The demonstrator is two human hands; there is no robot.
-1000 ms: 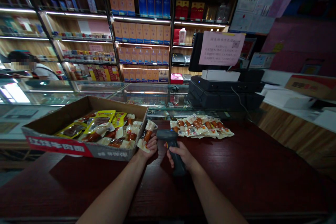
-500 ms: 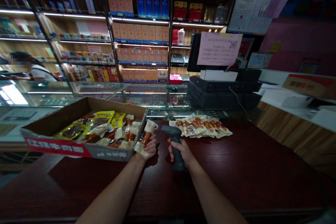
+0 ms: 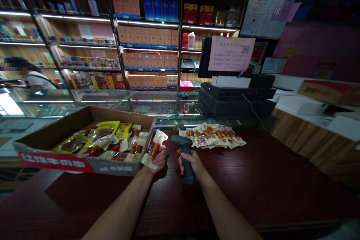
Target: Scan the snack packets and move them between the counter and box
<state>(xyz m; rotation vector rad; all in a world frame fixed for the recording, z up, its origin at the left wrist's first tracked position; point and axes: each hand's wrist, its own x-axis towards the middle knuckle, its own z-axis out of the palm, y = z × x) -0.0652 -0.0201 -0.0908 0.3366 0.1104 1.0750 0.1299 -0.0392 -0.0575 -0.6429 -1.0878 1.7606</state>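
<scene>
My left hand [image 3: 159, 159] grips a vacuum-packed sausage [image 3: 154, 149], a reddish-brown piece in clear and white wrapping, tilted up beside the carton's right end. In my right hand [image 3: 194, 163] is a dark grey barcode scanner [image 3: 188, 165], its head pointing left toward the sausage pack, with a gap between them. The open cardboard carton [image 3: 112, 168] at left holds yellow snack packets [image 3: 106, 134] and more packed sausages [image 3: 120, 154]. Beyond the scanner, a row of similar sausage packs [image 3: 211, 135] lies overlapping on the dark red tabletop [image 3: 247, 183].
A monitor [image 3: 204, 58] with a pink notice stands on a black cash drawer [image 3: 230, 103] behind the packs. Glass display cases [image 3: 135, 99] run along the back, before lit shelves of boxed goods [image 3: 152, 62]. At far left is a person in a white top [image 3: 41, 80].
The whole view has shifted slightly, so most things sit a little further left. Both hands keep their holds, and the sausage pack is turned slightly more toward the camera.
</scene>
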